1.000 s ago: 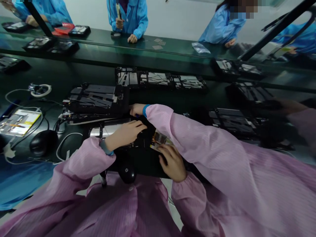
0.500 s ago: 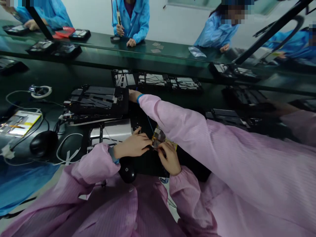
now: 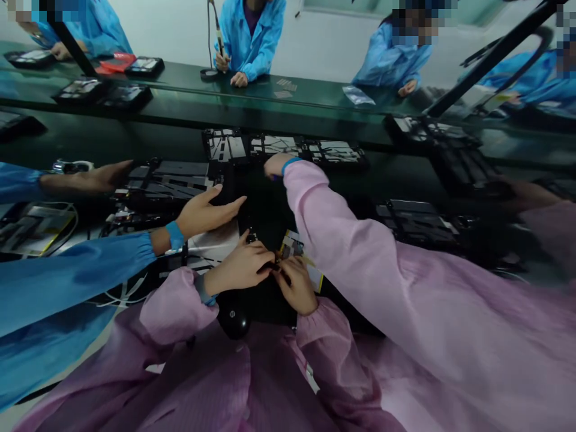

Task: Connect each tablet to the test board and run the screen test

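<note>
My left hand (image 3: pixel 240 265) is closed, its fingertips pinched together at a small brownish part too small to name. Close against it, my right hand (image 3: pixel 296 284) bends its thumb and fingers in a pinch at the same spot; what it holds is hidden. A yellow-edged battery-like assembly (image 3: pixel 293 245) with grey and silver parts lies under and behind my right hand. Left of my hands is an open tablet-like device (image 3: pixel 216 241) with a silver inside, partly covered by a co-worker's hand (image 3: pixel 202 213). A black HP mouse (image 3: pixel 234 315) sits below my left wrist.
A co-worker's blue sleeves (image 3: pixel 90 264) reach in from the left, hands around a stack of opened devices (image 3: pixel 173 177). From the right, a co-worker's pink sleeve (image 3: pixel 333 210) crosses over the bench. Opened devices (image 3: pixel 335 152) line the back; people in blue sit opposite.
Two blue-sleeved arms have come in from the left to the device stack. The pink-sleeved co-worker's hand has moved right, off the stack. My right hand has shifted slightly left.
</note>
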`<action>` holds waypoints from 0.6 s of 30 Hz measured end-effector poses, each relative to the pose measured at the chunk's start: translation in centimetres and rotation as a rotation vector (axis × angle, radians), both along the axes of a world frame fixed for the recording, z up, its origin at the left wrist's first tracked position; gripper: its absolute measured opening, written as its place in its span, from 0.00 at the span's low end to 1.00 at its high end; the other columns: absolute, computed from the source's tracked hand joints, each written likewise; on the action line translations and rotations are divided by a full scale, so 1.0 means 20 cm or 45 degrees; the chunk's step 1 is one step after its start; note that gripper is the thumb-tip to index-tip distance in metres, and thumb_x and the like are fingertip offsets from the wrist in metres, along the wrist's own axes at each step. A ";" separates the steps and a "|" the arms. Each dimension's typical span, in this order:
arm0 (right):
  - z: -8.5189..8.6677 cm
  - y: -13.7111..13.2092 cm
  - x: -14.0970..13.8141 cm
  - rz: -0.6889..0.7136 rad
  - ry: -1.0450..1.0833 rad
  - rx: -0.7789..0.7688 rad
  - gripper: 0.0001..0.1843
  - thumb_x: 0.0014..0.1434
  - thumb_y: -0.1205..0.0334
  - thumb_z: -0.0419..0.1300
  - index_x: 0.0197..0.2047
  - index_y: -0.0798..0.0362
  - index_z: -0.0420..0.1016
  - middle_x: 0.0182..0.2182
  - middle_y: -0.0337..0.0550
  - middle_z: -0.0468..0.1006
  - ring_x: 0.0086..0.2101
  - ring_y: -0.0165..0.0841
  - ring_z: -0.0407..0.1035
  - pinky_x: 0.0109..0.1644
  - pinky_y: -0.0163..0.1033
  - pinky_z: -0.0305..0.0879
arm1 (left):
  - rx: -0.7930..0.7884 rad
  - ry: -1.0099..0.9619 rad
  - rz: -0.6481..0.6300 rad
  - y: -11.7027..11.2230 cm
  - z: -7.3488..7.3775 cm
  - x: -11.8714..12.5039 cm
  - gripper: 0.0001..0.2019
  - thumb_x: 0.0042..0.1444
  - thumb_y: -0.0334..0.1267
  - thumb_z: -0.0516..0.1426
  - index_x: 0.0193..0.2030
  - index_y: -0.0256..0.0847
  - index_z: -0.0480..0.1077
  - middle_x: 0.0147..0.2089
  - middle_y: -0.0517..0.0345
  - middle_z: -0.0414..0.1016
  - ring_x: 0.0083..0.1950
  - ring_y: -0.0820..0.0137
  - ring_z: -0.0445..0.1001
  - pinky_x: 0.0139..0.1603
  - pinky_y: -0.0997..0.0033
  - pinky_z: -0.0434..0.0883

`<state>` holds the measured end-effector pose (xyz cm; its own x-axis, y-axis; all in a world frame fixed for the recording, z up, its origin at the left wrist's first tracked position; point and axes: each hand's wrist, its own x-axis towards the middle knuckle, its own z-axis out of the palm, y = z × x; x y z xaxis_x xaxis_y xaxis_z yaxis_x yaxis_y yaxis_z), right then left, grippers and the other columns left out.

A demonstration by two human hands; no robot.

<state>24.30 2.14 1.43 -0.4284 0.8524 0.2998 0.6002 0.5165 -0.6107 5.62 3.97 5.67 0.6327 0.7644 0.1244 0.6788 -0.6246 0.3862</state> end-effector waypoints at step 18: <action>-0.07 -0.02 -0.09 -0.167 -0.121 0.337 0.08 0.61 0.69 0.52 0.31 0.53 0.69 0.26 0.39 0.73 0.34 0.33 0.63 0.49 0.43 0.55 | 0.184 0.080 0.191 -0.04 -0.06 0.05 0.05 0.54 0.33 0.53 0.37 0.41 0.68 0.36 0.55 0.73 0.45 0.62 0.68 0.66 0.37 0.41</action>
